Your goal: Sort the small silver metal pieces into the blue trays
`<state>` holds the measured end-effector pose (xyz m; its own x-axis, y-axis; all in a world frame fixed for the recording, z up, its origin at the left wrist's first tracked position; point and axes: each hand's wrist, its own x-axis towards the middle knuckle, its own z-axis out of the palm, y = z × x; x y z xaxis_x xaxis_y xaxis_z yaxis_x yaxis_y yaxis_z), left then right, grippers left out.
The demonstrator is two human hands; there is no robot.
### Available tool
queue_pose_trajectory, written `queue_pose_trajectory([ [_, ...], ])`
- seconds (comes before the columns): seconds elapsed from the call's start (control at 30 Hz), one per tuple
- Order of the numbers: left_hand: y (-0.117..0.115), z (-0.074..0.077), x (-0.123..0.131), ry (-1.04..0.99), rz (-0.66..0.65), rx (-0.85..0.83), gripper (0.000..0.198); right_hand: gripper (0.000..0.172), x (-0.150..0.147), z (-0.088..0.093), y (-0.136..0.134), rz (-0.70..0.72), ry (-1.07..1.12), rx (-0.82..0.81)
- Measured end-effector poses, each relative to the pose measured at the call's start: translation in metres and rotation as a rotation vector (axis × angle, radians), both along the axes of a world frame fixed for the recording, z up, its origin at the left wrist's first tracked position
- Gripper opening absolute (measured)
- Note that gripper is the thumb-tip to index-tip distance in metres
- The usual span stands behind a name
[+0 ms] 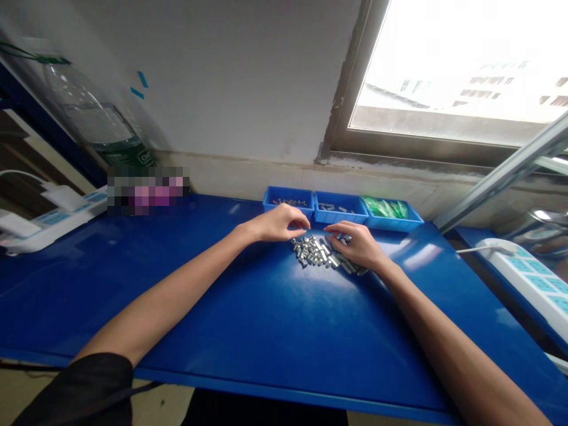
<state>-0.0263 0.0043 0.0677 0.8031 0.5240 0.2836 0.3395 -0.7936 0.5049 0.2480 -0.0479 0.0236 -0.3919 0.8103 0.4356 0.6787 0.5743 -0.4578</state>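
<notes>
Both my hands hover at the far side of a blue table, on either side of the top of a heap of small shiny metal pieces [309,251], some short and rounded, others longer like pins. My left hand [280,223] is at the heap's upper left, thumb and fingers curled toward each other in a pinch. Over the right part, my right hand [355,241] is bent in a similar pinch and covers some of the longer pieces. The fingertips face each other across a small gap. Whatever lies between them is too small to make out.
Behind the hands stand blue bins: one with small brownish pieces [289,201], one with metal pieces [339,208], one with green packets [390,208]. Power strips lie left [57,219] and right [532,275]. A large bottle [95,112] stands back left. A metal bar slants at right.
</notes>
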Motion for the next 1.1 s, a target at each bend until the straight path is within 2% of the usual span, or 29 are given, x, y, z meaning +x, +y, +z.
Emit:
queue_pose_trajectory([
  [0.2,-0.001,-0.004,-0.001,0.071,-0.081,-0.056,0.026,0.019,0.001,-0.001,0.0,0.046,-0.027,-0.035],
  [0.4,0.003,-0.008,-0.001,0.12,-0.099,-0.041,0.021,0.017,-0.004,-0.01,0.004,-0.014,0.044,0.034],
  [0.57,0.004,-0.008,-0.003,0.137,-0.046,-0.021,0.02,0.019,0.001,-0.008,0.004,-0.085,-0.07,0.034],
  [0.77,0.005,-0.008,-0.007,0.165,0.018,-0.056,0.023,0.018,-0.001,-0.007,0.005,-0.06,-0.074,0.0],
  [0.87,0.006,-0.009,-0.007,0.13,0.015,-0.081,0.024,0.018,-0.005,-0.005,0.004,-0.071,0.097,-0.015],
  [1.03,0.007,-0.006,-0.007,0.065,0.032,-0.108,0.027,0.033,-0.007,0.001,0.003,-0.105,0.508,-0.286],
  [1.1,0.008,-0.004,-0.007,0.03,0.058,-0.128,0.026,0.037,-0.005,0.003,0.004,-0.15,0.621,-0.325],
])
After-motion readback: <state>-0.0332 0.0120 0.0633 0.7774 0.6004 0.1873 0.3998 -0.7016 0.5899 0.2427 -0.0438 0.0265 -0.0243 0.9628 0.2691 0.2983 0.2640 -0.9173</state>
